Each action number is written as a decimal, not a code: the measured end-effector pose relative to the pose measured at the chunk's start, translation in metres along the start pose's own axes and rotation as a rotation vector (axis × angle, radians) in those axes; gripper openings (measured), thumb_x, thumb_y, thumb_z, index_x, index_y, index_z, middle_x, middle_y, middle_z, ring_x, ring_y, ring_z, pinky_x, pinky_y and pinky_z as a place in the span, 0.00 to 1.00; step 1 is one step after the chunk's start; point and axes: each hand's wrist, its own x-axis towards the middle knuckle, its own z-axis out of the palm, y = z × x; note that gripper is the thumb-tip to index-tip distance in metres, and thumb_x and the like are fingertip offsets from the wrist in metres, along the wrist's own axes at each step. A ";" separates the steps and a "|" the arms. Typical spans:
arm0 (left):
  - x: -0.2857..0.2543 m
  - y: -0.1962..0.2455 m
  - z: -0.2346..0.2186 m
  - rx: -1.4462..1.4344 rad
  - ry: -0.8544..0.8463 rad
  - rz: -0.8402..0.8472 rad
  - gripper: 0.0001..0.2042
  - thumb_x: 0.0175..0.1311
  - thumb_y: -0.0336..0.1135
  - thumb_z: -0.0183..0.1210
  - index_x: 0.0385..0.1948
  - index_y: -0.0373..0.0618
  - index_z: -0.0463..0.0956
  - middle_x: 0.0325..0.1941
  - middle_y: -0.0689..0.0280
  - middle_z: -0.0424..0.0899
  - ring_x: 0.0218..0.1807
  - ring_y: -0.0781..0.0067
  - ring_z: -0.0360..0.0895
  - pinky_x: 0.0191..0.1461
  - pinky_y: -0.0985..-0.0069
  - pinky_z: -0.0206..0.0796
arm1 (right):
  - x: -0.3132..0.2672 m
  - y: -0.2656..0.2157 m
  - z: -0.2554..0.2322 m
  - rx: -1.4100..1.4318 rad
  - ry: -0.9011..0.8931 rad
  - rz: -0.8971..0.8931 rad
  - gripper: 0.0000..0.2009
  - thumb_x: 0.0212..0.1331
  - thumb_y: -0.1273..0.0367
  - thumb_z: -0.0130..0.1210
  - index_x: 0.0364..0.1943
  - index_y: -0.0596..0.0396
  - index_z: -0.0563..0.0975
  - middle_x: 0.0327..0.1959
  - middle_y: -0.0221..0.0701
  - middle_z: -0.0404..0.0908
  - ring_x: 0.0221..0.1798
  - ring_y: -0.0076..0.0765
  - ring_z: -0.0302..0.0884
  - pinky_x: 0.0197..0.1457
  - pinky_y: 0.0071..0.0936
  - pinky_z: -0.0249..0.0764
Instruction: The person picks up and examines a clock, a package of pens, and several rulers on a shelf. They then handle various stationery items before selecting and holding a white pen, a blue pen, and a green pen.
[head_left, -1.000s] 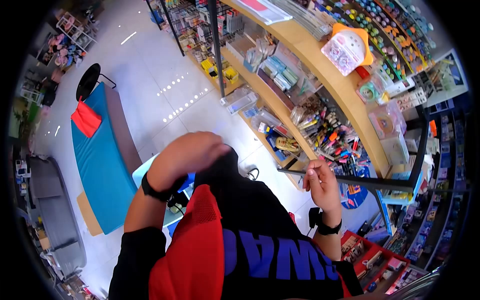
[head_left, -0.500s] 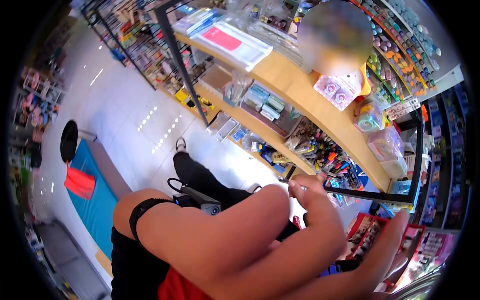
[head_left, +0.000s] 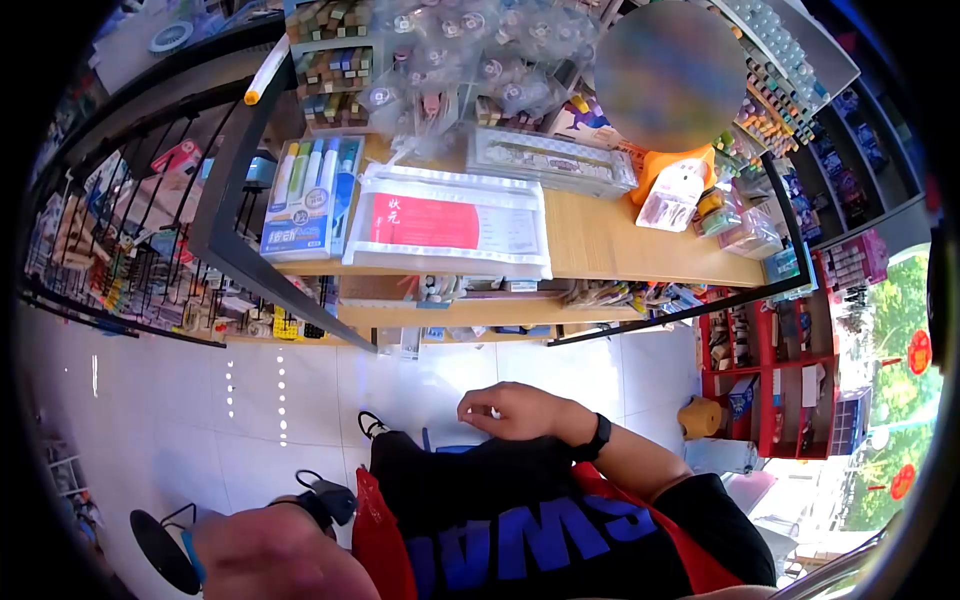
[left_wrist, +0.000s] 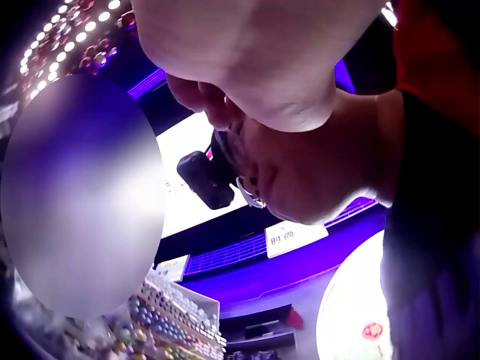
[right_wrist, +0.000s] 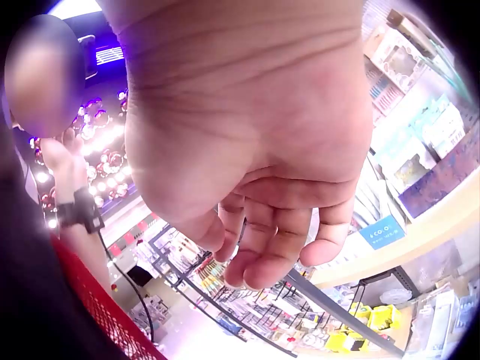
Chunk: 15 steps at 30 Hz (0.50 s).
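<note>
In the head view my left hand (head_left: 275, 555) is a blur at the lower left, close to the camera. The left wrist view shows its heel and palm (left_wrist: 247, 52) large at the top, with bent fingertips below and no object visible in them. From the right wrist view, the left hand (right_wrist: 66, 161) is raised beside the blurred head area. My right hand (head_left: 515, 410) hangs in front of the black shirt (head_left: 480, 470), below the shelf. Its fingers (right_wrist: 274, 240) curl loosely around nothing.
A wooden shelf (head_left: 620, 235) with a black frame crosses ahead, carrying a white pouch (head_left: 500, 225), a marker pack (head_left: 305, 200) and an orange star-shaped item (head_left: 655, 165). Red shelving (head_left: 768, 370) stands right, a black round stool (head_left: 160, 550) lower left, beside tiled floor (head_left: 300, 400).
The view has swung round to face the shelf more squarely. The arms, crossed in front half a second ago, are apart, the left hand now close to the camera at lower left.
</note>
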 end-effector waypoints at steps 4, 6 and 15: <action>-0.090 -0.083 0.029 -0.426 -0.539 -0.197 0.05 0.71 0.30 0.65 0.33 0.50 0.79 0.41 0.63 0.87 0.32 0.63 0.80 0.39 0.66 0.74 | 0.013 0.060 0.006 0.160 -0.005 0.043 0.08 0.78 0.70 0.55 0.53 0.54 0.81 0.35 0.35 0.87 0.34 0.34 0.84 0.44 0.36 0.80; -0.130 -0.121 0.067 -0.429 -1.105 -0.587 0.06 0.74 0.32 0.63 0.46 0.44 0.82 0.39 0.61 0.86 0.39 0.57 0.86 0.42 0.67 0.77 | 0.024 0.100 0.007 0.197 0.057 -0.153 0.11 0.67 0.76 0.61 0.52 0.53 0.82 0.39 0.34 0.87 0.40 0.33 0.83 0.48 0.34 0.80; -0.475 -0.304 0.116 0.071 -1.879 -0.754 0.11 0.56 0.27 0.61 0.37 0.34 0.91 0.42 0.47 0.93 0.43 0.44 0.90 0.42 0.53 0.81 | 0.070 0.359 0.108 -0.124 -0.209 0.334 0.11 0.71 0.66 0.57 0.39 0.61 0.82 0.31 0.33 0.85 0.38 0.29 0.82 0.47 0.33 0.79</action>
